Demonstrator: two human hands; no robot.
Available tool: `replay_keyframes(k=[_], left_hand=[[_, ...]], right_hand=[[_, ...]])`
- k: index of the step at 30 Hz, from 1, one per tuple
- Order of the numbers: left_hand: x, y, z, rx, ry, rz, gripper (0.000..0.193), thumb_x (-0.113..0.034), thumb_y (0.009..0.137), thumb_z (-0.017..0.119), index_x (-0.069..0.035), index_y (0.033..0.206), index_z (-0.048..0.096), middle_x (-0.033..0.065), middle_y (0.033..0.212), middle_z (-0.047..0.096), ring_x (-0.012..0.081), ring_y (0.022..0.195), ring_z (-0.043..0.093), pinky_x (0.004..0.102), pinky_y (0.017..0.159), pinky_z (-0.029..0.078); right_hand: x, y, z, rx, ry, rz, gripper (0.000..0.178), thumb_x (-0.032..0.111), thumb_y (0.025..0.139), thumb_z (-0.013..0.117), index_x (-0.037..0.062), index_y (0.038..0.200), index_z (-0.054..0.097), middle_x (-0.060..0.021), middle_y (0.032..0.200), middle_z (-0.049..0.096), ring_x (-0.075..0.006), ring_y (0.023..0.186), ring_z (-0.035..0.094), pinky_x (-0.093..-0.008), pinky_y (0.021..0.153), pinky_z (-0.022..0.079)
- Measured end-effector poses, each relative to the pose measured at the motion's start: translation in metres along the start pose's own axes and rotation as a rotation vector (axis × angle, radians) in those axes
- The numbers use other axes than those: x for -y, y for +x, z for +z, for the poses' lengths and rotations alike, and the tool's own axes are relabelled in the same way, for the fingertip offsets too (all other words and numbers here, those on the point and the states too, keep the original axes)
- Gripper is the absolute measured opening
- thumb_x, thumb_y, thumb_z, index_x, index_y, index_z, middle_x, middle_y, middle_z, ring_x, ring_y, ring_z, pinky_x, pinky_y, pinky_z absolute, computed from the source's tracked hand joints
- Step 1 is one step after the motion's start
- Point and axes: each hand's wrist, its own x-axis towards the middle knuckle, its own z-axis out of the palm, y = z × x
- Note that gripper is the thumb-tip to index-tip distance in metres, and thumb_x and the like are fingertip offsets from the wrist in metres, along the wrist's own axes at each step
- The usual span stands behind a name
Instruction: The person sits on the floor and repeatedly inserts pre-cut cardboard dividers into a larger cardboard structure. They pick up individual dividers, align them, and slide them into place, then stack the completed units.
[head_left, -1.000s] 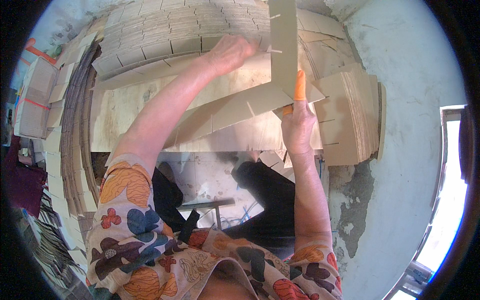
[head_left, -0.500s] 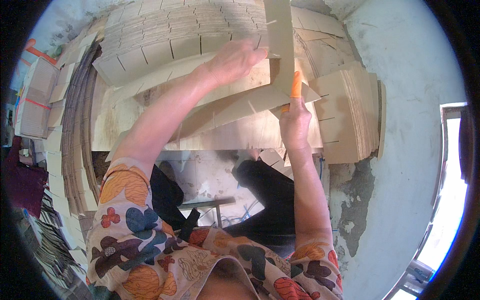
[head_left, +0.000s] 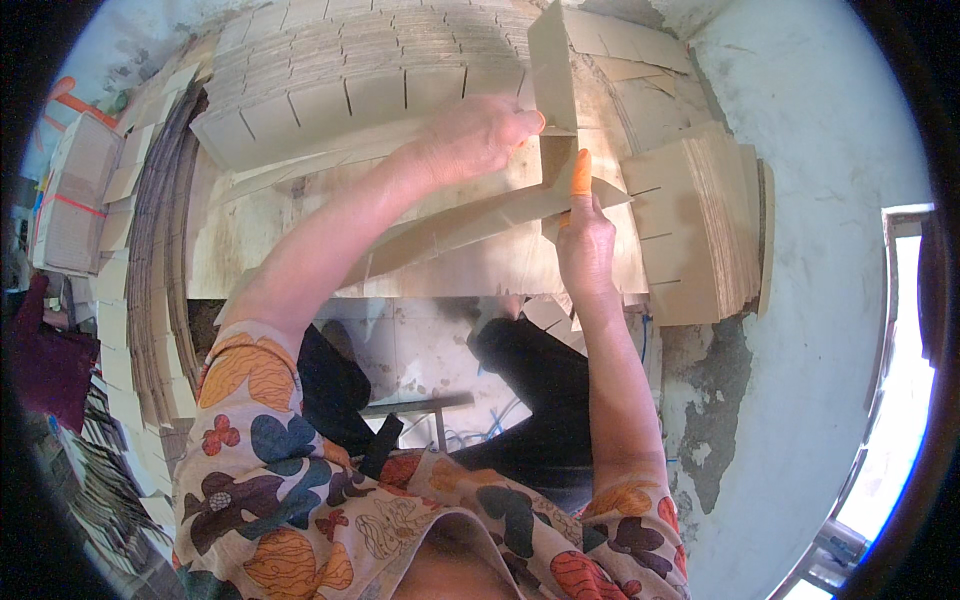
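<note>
My left hand [head_left: 492, 135], orange covers on its fingertips, is closed in a pinch at the edge of a cardboard strip, mostly hidden behind the fingers. Beside it a tall grey-brown cardboard strip [head_left: 553, 75] points away from me. Another long slotted strip [head_left: 455, 222] lies slantwise across the board and meets the tall one near my right hand [head_left: 587, 235]. That hand grips the strips where they cross, with one orange-covered finger stretched along them. How the slots fit together there is too small to tell.
Slotted cardboard strips stand in a long stack [head_left: 370, 85] behind the wooden board [head_left: 400, 275]. More stacks sit at the right [head_left: 690, 230] and left [head_left: 150, 250]. A strapped carton [head_left: 75, 200] is at far left. A pale wall [head_left: 830, 200] bounds the right side.
My left hand has shifted slightly right and nearer to me. The tall strip has tilted left and its far end has come lower. My right finger has moved a little left.
</note>
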Motion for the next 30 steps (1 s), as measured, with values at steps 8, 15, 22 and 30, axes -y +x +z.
replay_keyframes(k=[8,15,22,30], left_hand=[[0.046,0.037,-0.027,0.120,-0.161,-0.496,0.049,-0.034,0.067,0.078,0.000,0.095,0.056,0.0139,0.087,0.063,0.0275,0.088,0.057,0.0391,0.072,0.047],[0.101,0.027,0.029,0.107,0.555,-0.247,0.043,-0.021,0.071,0.072,-0.004,0.106,0.053,0.0116,0.101,0.059,0.0284,0.105,0.051,0.0431,0.081,0.046],[0.100,0.029,0.019,0.104,0.436,-0.193,0.017,-0.008,0.073,0.066,-0.005,0.088,0.060,0.0126,0.085,0.063,0.0309,0.086,0.059,0.0407,0.074,0.049],[0.081,0.028,0.002,-0.032,0.349,-0.142,0.011,-0.008,0.074,0.064,-0.005,0.083,0.058,0.0126,0.077,0.063,0.0317,0.077,0.061,0.0435,0.063,0.049]], right_hand=[[0.007,-0.009,-0.011,-0.118,0.031,-0.083,0.077,-0.005,0.075,0.055,0.0120,0.143,0.024,-0.0171,0.088,0.057,-0.0338,0.068,0.060,-0.0409,0.057,0.050],[0.012,-0.010,-0.010,-0.059,0.018,-0.005,0.084,-0.011,0.072,0.052,0.0184,0.145,0.021,-0.0173,0.093,0.060,-0.0326,0.072,0.063,-0.0384,0.063,0.052],[0.012,-0.010,-0.012,-0.079,0.054,-0.056,0.080,-0.007,0.074,0.057,0.0154,0.143,0.025,-0.0176,0.095,0.058,-0.0338,0.072,0.062,-0.0391,0.062,0.053],[0.010,-0.014,-0.010,-0.060,0.028,-0.051,0.087,-0.013,0.072,0.050,0.0217,0.145,0.020,-0.0170,0.093,0.062,-0.0314,0.073,0.063,-0.0382,0.062,0.051]])
